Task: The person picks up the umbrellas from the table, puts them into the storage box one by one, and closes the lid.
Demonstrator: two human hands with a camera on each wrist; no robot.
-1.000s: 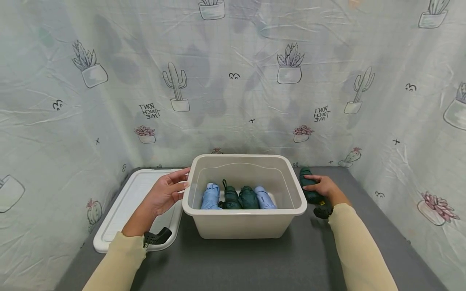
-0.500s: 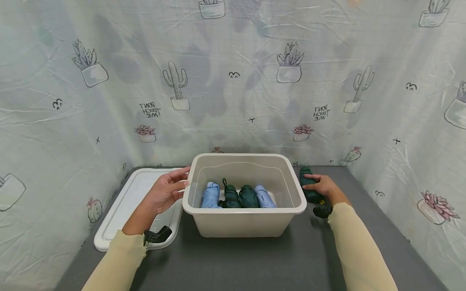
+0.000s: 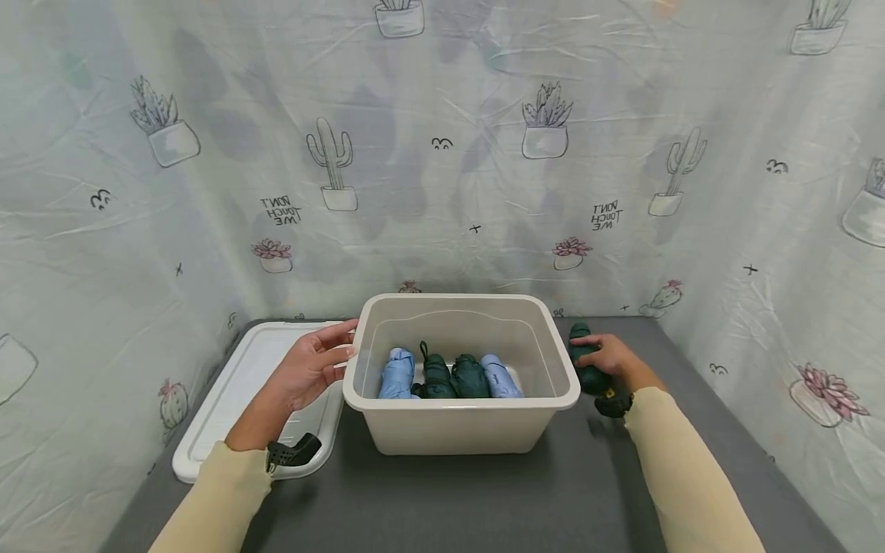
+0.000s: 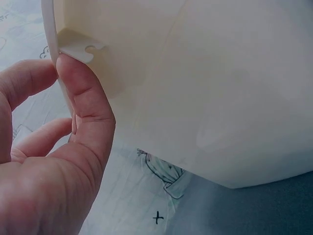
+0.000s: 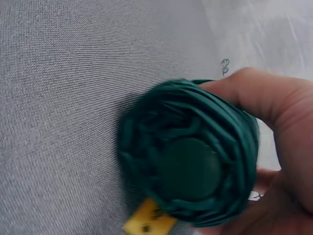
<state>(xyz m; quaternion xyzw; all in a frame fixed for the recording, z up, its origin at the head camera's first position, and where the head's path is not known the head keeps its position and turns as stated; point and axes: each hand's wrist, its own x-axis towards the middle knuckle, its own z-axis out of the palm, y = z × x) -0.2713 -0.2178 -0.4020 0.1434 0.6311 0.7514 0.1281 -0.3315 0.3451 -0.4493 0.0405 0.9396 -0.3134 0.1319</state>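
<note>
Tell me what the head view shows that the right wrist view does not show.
Only the head view shows the bin, four folded umbrellas inside it, the lid and the left hand at the bin's rim. Only the right wrist view shows the yellow tag and the umbrella's round end. Both show the right hand gripping the green umbrella on the grey table.

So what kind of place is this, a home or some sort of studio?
Probably a staged recording booth, not a lived-in room. A wrinkled cactus-print sheet closes in three sides, and the grey table holds only a storage bin of folded umbrellas and its lid.
</note>
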